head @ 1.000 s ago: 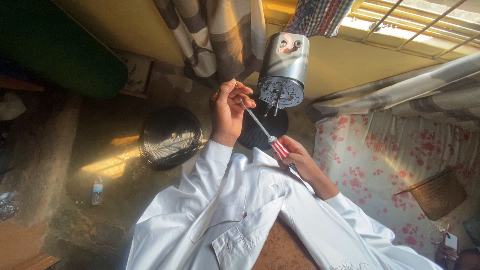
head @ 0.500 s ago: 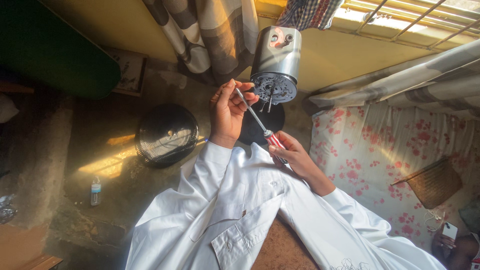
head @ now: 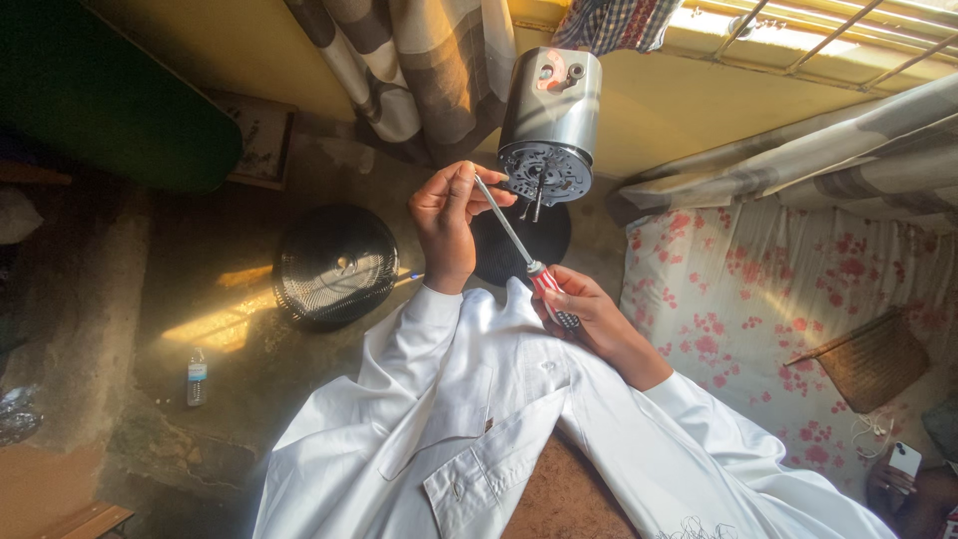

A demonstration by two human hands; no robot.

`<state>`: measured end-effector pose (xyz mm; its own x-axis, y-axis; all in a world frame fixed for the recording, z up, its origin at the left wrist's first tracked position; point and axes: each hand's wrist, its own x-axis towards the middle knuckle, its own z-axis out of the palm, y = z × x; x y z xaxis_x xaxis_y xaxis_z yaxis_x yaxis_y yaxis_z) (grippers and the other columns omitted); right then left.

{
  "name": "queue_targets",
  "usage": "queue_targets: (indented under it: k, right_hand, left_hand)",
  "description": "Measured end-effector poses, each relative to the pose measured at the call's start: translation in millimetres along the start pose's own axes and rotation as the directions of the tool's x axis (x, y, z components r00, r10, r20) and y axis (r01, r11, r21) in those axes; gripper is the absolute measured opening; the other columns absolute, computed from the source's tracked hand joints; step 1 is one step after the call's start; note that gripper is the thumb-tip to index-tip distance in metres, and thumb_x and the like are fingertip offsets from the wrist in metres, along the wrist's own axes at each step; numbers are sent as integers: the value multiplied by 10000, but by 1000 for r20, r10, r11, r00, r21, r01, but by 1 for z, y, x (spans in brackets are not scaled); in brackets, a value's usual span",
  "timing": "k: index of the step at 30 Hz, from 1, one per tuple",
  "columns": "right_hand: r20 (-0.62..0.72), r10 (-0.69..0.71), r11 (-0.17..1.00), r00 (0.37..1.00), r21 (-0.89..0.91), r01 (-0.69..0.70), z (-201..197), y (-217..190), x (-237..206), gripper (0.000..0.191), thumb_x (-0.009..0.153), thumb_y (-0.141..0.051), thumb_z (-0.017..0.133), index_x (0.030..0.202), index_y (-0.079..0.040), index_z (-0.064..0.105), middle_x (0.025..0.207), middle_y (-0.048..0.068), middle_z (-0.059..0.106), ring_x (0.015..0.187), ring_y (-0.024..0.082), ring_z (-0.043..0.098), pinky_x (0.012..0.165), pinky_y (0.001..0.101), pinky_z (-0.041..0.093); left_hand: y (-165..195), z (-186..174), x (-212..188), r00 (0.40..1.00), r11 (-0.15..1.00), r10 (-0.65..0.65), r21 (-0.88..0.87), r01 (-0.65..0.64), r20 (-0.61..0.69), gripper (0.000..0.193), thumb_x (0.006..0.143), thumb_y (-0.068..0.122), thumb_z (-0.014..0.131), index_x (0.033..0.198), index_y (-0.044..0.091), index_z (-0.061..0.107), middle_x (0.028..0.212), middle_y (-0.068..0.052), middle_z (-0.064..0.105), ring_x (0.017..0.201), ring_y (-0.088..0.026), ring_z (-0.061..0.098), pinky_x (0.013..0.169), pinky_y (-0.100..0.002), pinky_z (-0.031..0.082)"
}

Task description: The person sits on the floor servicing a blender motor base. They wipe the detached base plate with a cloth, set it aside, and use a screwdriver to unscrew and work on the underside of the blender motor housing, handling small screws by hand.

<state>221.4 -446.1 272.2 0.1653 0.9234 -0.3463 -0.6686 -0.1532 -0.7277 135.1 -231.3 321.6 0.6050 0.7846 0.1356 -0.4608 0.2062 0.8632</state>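
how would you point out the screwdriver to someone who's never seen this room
Find the grey metal motor housing standing up in front of the yellow wall. A thin steel shaft slants from its underside down to the right hand; that is the screwdriver. Its red handle sets it apart, and the left hand pinches its tip.

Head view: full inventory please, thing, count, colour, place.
fan motor housing: 1, grey metal, top centre, shaft end facing the camera
screwdriver: 1, red handle, steel shaft, tip up by the left fingers near the motor face
fan grille: 1, black, on the floor, left of centre
round black disc: 1, on the floor under the motor
water bottle: 1, clear, floor, lower left
floral cloth: 1, white and pink, right
woven basket: 1, brown, far right
curtain: 1, checked, top
left hand: pinching the shaft tip
right hand: gripping the handle
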Motion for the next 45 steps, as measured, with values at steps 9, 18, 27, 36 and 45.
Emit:
queue_targets:
  k: [9, 18, 27, 36, 45]
  right_hand:
    - [80, 91, 982, 993, 156, -103, -16, 6, 4, 324, 944, -319, 720, 1039, -13, 668, 782, 81, 635, 645, 127, 591, 516, 233, 418]
    - [7, -54, 986, 999, -157, 55, -13, 9, 6, 297, 981, -263, 707, 1130, -7, 683, 943, 29, 692, 877, 98, 607, 800, 247, 461]
    - [-137, -37, 986, 990, -165, 14, -31, 19, 20, 322, 952, -161, 699, 1238, -21, 648, 1074, 17, 672, 1011, 90, 620, 909, 253, 472]
    - [-197, -117, 993, 973, -34, 112, -59, 28, 13, 314, 933, -89, 707, 1228, -4, 642, 1130, 43, 682, 1048, 132, 653, 941, 281, 482]
    - [-290, -123, 992, 949, -40, 116, -81, 41, 4, 272, 953, -90, 705, 1199, 14, 657, 1061, 44, 689, 1001, 131, 662, 891, 278, 488]
  left_hand:
    - [-1, -2, -3, 997, 977, -51, -206, 63, 60, 299, 1108, 209, 561, 1042, -66, 657, 977, -167, 724, 792, -237, 749, 775, -402, 657]
    - [2, -5, -5, 995, 998, 3, 65, -10, 100, 361, 1102, 278, 584, 1043, -65, 683, 948, -132, 730, 817, -220, 763, 777, -348, 647]
    - [-15, -7, -10, 976, 995, -52, 97, 32, 214, 359, 1071, 281, 635, 1154, -63, 696, 1002, -147, 750, 902, -214, 761, 853, -341, 644]
    - [-21, -11, 31, 815, 442, 373, 688, -576, 443, 164, 938, -16, 700, 1097, 22, 702, 1114, -107, 720, 1109, -277, 666, 984, -376, 540]
    - [-65, -18, 56, 846, 514, 241, 677, -528, 477, 359, 884, -4, 765, 1223, 109, 730, 1198, -78, 546, 1076, -241, 600, 937, -359, 530]
